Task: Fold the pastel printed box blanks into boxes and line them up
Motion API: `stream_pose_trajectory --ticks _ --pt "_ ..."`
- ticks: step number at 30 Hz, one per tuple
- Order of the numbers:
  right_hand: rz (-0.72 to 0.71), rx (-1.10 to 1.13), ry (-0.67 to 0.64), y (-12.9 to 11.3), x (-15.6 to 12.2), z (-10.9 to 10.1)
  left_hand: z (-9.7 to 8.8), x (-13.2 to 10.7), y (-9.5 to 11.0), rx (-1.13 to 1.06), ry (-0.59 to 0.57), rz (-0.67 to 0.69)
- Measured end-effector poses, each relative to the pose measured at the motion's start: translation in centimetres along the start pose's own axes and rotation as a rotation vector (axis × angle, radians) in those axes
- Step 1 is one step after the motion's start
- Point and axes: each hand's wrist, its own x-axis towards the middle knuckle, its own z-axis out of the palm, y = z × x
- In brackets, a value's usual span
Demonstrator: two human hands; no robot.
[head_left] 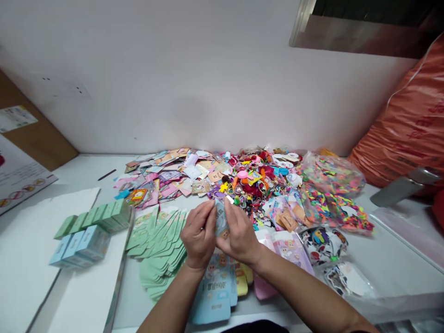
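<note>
Between both hands, above the middle of the table, is a small light-blue printed carton (221, 221), held upright and partly covered by the fingers. My left hand (199, 235) is closed on its left side, with thumb and fingers near the top edge. My right hand (240, 232) grips the right side. Below my wrists lie flat light-blue cartons (214, 296), with yellow cartons (243, 280) partly under my right arm. Fanned flat green cartons (161, 252) lie just left of my left hand. Pink and purple flat cartons (289, 249) lie to the right.
Folded green boxes (116, 215) and blue boxes (90, 243) stand on a white board (79, 296) at left. Behind my hands are heaps of cards (173, 178) and colourful trinkets (256, 178). Bags of neon pieces (333, 173), a grey bottle (398, 190) and an orange sack (398, 120) are right.
</note>
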Motion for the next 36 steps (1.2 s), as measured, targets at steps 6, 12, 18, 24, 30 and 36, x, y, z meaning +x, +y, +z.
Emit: stream_pose_trajectory --ticks 6,12,18,24,30,36 --pt "0.01 0.019 0.019 -0.6 0.2 0.4 -1.1 1.0 0.5 -0.227 -0.035 -0.325" --pt "-0.143 0.182 -0.053 0.7 0.6 -0.7 -3.5 2.8 0.2 -0.453 -0.312 -0.483" --pt "-0.174 0.345 -0.074 0.8 0.8 -1.4 -3.9 2.6 0.5 -0.665 -0.324 -0.587" --pt "-0.213 0.457 -0.082 0.8 0.5 -1.7 -4.4 2.8 1.8 -0.942 -0.387 -0.891" --pt "-0.284 0.41 -0.114 1.0 0.5 -1.6 -4.3 2.5 2.7 -1.101 -0.333 -1.056" --pt "-0.25 0.312 -0.133 0.6 0.7 -1.1 -4.6 1.3 2.3 -0.884 -0.334 -0.84"
